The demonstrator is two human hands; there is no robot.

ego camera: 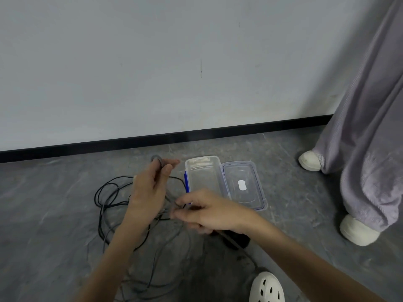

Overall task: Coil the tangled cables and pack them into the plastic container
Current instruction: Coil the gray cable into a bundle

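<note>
Left hand point(150, 192) is up, just left of the container point(202, 175), fingers curled round a few grey loops of cable point(157, 159); the loop top sticks out above the fingers. Right hand point(202, 211) is at the container's near end, thumb and fingers pinching a strand that runs from the left hand. Both hands are grasping, neither is free.

The tangle point(100, 221) lies on the floor left of and nearer than the container, mostly below the left forearm, with black and grey strands mixed. The coil looks barely begun, and most of the cable is loose.

The container sits open, long axis running away toward the wall, nothing inside as far as can be seen. Its lid point(242, 186) lies flat against its right side. Blue clip point(186, 182) on its left edge.

Key relation: the container is just right of the left hand and just beyond the right hand. The right hand is nearer its mouth, so a finished coil would go in rightward and forward, laid along the long axis.

Hard to read:
- Both hands are motion-blurred, so the loop count is unclear.
- The dark object point(235, 238) nearer than the container is half hidden under the right wrist; maybe a plug, cannot tell.
- Strands run out of frame at the bottom.
- A white shoe point(267, 288) is cut off there.
</note>
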